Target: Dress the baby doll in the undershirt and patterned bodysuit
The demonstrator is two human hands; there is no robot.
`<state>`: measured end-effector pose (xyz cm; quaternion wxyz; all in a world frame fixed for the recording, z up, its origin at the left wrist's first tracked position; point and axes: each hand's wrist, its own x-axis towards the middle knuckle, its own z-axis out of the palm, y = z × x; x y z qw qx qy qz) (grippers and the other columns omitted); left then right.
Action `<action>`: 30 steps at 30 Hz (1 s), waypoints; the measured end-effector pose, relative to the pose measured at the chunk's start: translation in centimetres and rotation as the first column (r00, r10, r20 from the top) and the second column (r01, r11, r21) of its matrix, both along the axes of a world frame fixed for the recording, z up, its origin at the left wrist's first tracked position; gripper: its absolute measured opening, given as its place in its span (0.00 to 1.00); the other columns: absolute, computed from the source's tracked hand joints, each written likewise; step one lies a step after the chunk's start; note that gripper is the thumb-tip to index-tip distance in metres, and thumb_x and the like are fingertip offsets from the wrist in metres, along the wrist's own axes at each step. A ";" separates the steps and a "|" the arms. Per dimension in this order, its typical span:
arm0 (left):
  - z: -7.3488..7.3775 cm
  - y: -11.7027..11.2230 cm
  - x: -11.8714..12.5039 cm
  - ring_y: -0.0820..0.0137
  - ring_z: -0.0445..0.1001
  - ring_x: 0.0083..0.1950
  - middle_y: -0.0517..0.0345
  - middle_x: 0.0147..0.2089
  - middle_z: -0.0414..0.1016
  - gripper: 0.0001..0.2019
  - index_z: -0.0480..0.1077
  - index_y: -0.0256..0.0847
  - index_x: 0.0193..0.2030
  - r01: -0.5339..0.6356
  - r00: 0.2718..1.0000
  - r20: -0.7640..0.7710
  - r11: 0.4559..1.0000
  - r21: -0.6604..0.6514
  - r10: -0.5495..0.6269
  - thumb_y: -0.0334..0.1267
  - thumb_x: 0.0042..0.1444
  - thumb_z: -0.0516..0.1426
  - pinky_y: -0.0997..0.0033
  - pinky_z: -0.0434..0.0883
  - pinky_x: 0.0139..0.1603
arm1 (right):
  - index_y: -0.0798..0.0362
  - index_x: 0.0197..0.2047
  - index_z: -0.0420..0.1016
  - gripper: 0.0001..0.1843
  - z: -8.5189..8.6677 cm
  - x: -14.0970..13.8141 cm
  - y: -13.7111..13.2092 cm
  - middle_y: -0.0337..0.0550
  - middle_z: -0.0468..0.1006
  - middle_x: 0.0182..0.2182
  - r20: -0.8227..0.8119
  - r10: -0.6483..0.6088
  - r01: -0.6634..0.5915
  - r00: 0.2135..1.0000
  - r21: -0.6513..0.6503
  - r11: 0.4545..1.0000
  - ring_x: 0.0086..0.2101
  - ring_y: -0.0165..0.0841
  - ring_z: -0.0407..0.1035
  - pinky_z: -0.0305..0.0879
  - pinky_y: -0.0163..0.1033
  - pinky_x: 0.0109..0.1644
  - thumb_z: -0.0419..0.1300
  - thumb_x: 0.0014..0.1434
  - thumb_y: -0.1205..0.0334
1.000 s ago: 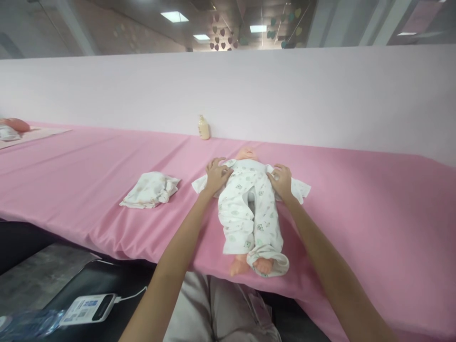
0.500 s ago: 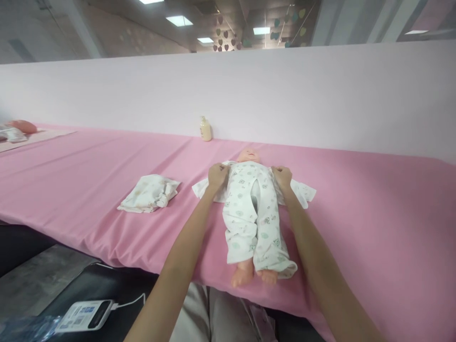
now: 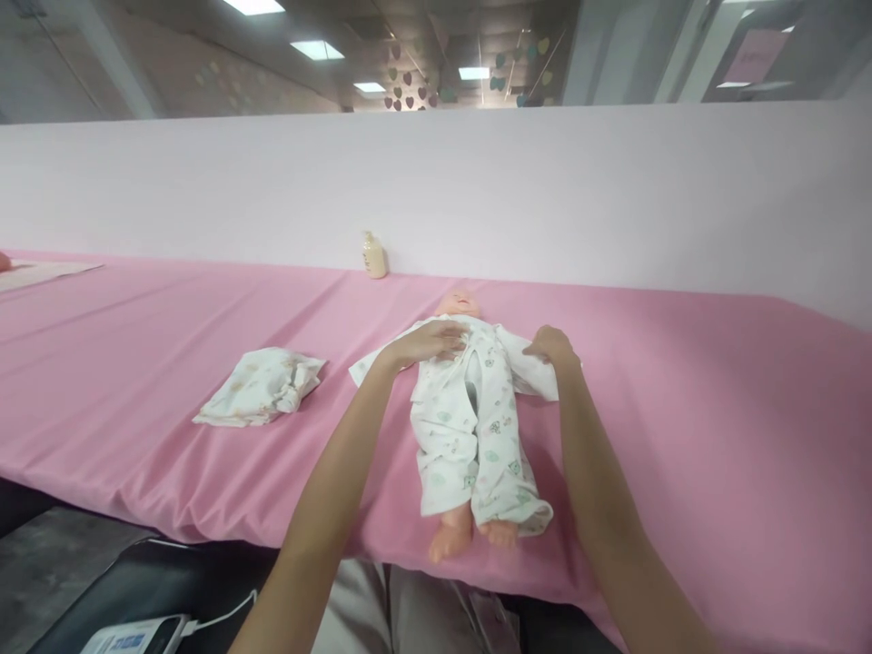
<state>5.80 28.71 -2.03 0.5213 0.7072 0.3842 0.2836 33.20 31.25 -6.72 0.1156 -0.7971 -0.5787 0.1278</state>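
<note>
On its back lies a baby doll point(image 3: 459, 302), feet toward me, dressed in white printed pants point(image 3: 446, 445) with an opening at the crotch. A white top with wide sleeves is on its upper body. My left hand point(image 3: 431, 341) rests across the doll's chest, fingers stretched out over the cloth. At the right, the sleeve point(image 3: 530, 374) is spread outward, and my right hand point(image 3: 555, 347) pinches its upper edge near the cuff. The doll's hands are hidden; both bare feet show below the pant legs.
A folded printed cloth point(image 3: 262, 386) lies left of the doll on the pink sheet point(image 3: 674, 409). Against the white wall stands a cream pump bottle point(image 3: 374, 256). A white device with a cable point(image 3: 136, 636) sits on a black seat at the lower left.
My left hand has moved from the doll's side onto its chest and opened. My right hand has moved outward along the sleeve. The view has shifted a little right.
</note>
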 end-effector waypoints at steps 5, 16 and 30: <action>-1.9 -0.8 0.8 0.62 0.71 0.51 0.53 0.56 0.69 0.22 0.68 0.46 0.54 -0.024 0.991 -0.117 0.950 0.313 0.064 0.32 0.50 0.55 0.64 0.71 0.49 | 0.57 0.31 0.68 0.13 0.0 1.0 0.2 0.47 0.72 0.25 0.027 -0.062 0.062 0.998 0.001 0.998 0.31 0.41 0.71 0.65 0.41 0.32 0.66 0.40 0.68; -6.1 -2.6 4.1 0.54 0.46 0.68 0.46 0.64 0.59 0.29 0.50 0.37 0.66 -0.095 0.798 -0.317 0.625 0.774 0.513 0.32 0.56 0.45 0.47 0.46 0.64 | 0.57 0.27 0.69 0.07 0.0 0.6 0.0 0.44 0.69 0.20 -0.003 0.001 -0.002 1.000 -0.025 1.000 0.26 0.37 0.69 0.63 0.38 0.29 0.61 0.42 0.73; -8.1 -3.8 2.1 0.62 0.52 0.68 0.52 0.63 0.62 0.19 0.69 0.41 0.54 -0.371 0.920 0.104 0.756 0.540 0.377 0.43 0.58 0.51 0.56 0.49 0.67 | 0.53 0.53 0.64 0.26 6.5 -4.4 -4.5 0.50 0.72 0.43 -0.336 0.193 -0.053 0.922 0.383 0.922 0.38 0.36 0.70 0.67 0.38 0.37 0.56 0.49 0.74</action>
